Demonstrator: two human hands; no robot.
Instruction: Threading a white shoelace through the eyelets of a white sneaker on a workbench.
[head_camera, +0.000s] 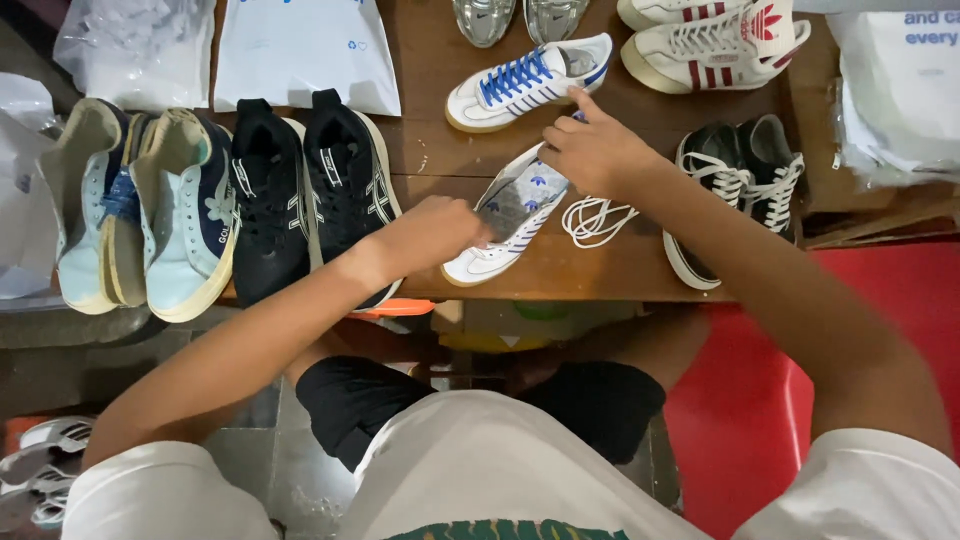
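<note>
Far left: a pair of pale blue sneakers (150, 210) lies on its sides at the edge of the wooden table (440, 150), soles partly showing.
Left of centre: a pair of black sneakers (305, 190) stands side by side, laced, toes toward the person.
Left hand: the left hand (440, 232) rests on the heel end of the white unlaced sneaker (510, 225), fingers curled closed around its rim; the fingertips are hidden inside the opening.
Centre: the white unlaced sneaker lies diagonally near the table's front edge, its printed insole exposed and its eyelets bare.
Above centre: the matching white sneaker with blue laces (530, 85) sits just beyond, fully laced.
Right hand: the right hand (595, 150) covers the toe end of the unlaced shoe, fingers bent and pressing on its upper; whether it pinches anything cannot be told.
Loose lace: a white lace (595, 218) lies coiled on the table just beside the unlaced shoe, apart from both hands.
Right: a black pair with white laces (740, 185) stands laced; a white pair with red stripes (715, 40) lies above it.
Progress: judged from the layout, one shoe of the pair is laced, the other holds no lace, so its lacing remains wholly undone.
</note>
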